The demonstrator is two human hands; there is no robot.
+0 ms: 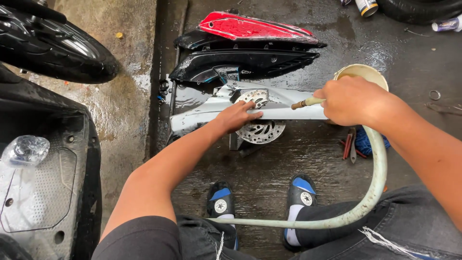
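Hose nozzle (304,102) mostly hidden inside right hand (351,101)

A glossy black scooter front fender (57,48) is seen at upper left above wet concrete floor (269,168). Red and black plastic body panels (250,43) are stacked ahead. Red-handled pliers (349,143) are laid beside a blue cloth (365,142).
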